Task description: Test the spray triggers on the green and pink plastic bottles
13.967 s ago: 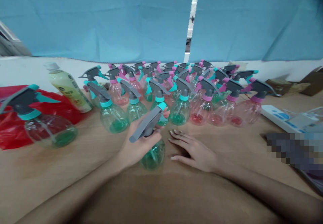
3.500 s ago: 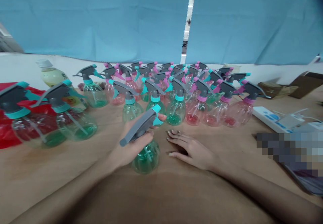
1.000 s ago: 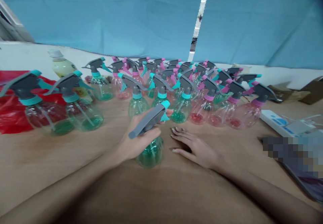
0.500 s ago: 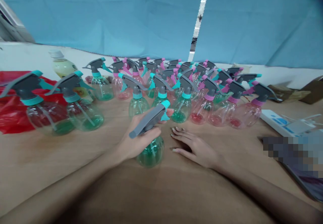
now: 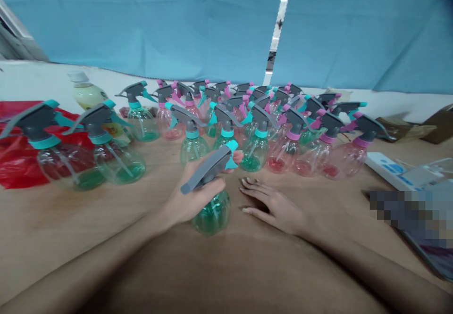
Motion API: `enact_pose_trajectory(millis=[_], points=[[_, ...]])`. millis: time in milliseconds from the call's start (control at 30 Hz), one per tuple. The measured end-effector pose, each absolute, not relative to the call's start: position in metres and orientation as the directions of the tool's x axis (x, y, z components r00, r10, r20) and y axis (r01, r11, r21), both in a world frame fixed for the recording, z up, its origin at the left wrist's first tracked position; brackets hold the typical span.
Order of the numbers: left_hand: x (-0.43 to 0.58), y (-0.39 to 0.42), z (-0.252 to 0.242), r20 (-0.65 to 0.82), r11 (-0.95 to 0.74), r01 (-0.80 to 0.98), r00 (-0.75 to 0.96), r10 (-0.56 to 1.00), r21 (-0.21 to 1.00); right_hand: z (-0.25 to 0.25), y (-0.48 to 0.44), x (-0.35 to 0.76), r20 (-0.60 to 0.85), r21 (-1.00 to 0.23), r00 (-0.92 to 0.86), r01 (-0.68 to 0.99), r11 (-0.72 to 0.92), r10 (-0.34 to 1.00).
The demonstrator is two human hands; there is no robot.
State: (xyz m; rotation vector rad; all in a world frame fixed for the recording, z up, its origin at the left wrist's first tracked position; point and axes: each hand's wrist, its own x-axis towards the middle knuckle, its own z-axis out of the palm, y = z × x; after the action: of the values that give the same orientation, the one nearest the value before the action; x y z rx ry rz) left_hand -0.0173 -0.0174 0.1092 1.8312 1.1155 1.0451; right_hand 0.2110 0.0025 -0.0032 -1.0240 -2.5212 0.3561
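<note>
My left hand (image 5: 193,191) is wrapped round the neck of a green spray bottle (image 5: 212,215) with a grey trigger head and turquoise nozzle. The bottle is at the middle of the wooden table, and my fingers hide its collar. To its right, my right hand (image 5: 278,205) rests on the tabletop with fingers stretched out, holding nothing. Just beyond the hands, a green spray bottle (image 5: 253,156) and a pink spray bottle (image 5: 279,158) stand upright in a front row. Off to the left are two more green bottles, one of them a clear-green spray bottle (image 5: 120,163).
Many more pink and green spray bottles crowd behind the front row. A red plastic bag (image 5: 21,163) and a white-capped bottle (image 5: 87,92) lie at left. On the right are a white power strip (image 5: 385,168) and a dark flat device (image 5: 421,243). A blue curtain (image 5: 177,26) hangs behind.
</note>
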Motion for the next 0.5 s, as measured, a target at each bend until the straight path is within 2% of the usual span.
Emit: enact_pose_trajectory(millis=[267, 500], points=[[-0.0140, -0.0180, 0.1135, 0.307, -0.402, 0.244, 0.347, 0.886, 0.883, -0.0037, 0.0028, 0.2108, 0.257, -0.369, -0.657, 0.611, 0.700, 0.709], [-0.0140, -0.0178, 0.1133, 0.295, -0.392, 0.263, 0.341, 0.893, 0.882, -0.0034, 0.0024, 0.2112, 0.273, -0.403, -0.648, 0.594, 0.696, 0.711]])
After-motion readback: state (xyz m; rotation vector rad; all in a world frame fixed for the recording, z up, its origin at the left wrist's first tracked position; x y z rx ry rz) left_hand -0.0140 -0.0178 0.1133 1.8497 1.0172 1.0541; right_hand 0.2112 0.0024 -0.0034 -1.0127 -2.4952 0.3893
